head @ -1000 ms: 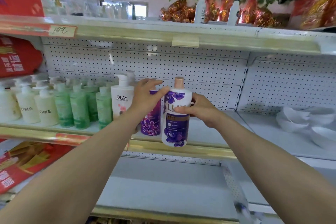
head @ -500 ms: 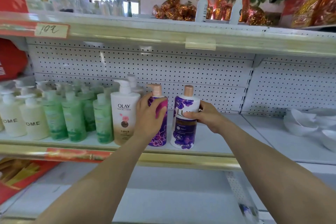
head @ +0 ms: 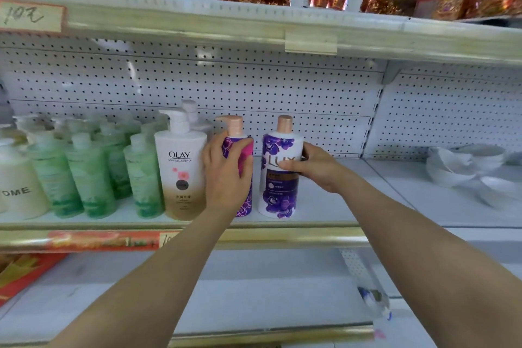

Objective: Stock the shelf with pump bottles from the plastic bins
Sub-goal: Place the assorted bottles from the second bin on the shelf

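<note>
Shelf [head: 339,203], middle tier, white deck with gold front rail.

- Pink bottle [head: 245,147]: upright near the front edge, just right of the white lotion bottle [head: 180,175]. Left hand [head: 226,181] wraps its body, fingers curled round it, as half a second ago.
- White-and-purple bottle [head: 278,192]: upright near the front edge, just beside the pink bottle with a narrow gap between. A second ago it was held lifted over the front rail; now its base sits flat on the deck. Right hand [head: 316,167] grips its right side, thumb across the label.
- Green bottles [head: 90,175]: rows left of the lotion bottle, unchanged.
- Cream bottles [head: 19,192]: far left end, unchanged.
- White bowls [head: 463,167]: right end of the shelf, well apart from the bottles.
</note>
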Demonstrator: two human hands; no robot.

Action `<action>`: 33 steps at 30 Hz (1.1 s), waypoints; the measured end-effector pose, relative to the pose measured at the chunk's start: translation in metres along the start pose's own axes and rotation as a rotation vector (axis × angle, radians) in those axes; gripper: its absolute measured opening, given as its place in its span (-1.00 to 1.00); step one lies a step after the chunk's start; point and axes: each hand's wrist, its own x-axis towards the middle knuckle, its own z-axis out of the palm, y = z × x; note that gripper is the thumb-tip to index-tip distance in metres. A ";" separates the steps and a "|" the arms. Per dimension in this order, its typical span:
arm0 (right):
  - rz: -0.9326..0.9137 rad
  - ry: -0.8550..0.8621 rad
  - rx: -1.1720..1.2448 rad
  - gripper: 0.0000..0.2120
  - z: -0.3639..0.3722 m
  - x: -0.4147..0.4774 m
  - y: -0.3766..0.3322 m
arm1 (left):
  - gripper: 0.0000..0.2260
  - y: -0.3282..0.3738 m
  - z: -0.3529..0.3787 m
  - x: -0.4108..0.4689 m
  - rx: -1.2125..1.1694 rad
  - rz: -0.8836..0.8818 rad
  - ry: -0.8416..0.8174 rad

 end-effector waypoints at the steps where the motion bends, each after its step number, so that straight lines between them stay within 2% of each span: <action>1: 0.002 0.009 -0.023 -0.52 0.001 -0.002 0.000 | -0.70 0.001 0.000 -0.001 0.007 -0.006 -0.002; 3: -0.001 0.023 -0.084 -0.49 0.001 -0.009 -0.004 | -0.69 0.004 -0.001 -0.001 0.025 -0.030 -0.022; 5: -0.010 0.050 -0.135 -0.36 -0.001 -0.018 -0.011 | -0.68 0.011 -0.005 0.001 0.050 -0.057 -0.044; 8: -0.067 0.225 -0.297 -0.16 -0.012 -0.037 -0.028 | -0.62 0.034 -0.015 0.002 0.109 -0.112 -0.045; 11: -0.211 0.315 -0.551 -0.20 -0.030 -0.059 -0.047 | -0.50 0.067 -0.027 0.002 0.165 -0.154 -0.031; 15: -0.328 0.254 -0.805 -0.25 -0.055 -0.093 -0.068 | -0.39 0.118 -0.037 -0.007 0.187 -0.179 -0.046; 19: -0.353 0.193 -0.902 -0.31 -0.077 -0.130 -0.070 | -0.42 0.167 -0.036 -0.034 0.202 -0.255 -0.048; 22: -0.343 0.162 -0.918 -0.33 -0.091 -0.160 -0.058 | -0.47 0.196 -0.033 -0.064 0.279 -0.280 -0.055; 28: -0.285 0.077 -0.910 -0.35 -0.109 -0.207 -0.019 | -0.55 0.225 -0.019 -0.124 0.288 -0.349 -0.100; 33: -0.180 0.002 -0.861 -0.37 -0.106 -0.231 0.030 | -0.49 0.218 -0.002 -0.176 0.252 -0.467 -0.205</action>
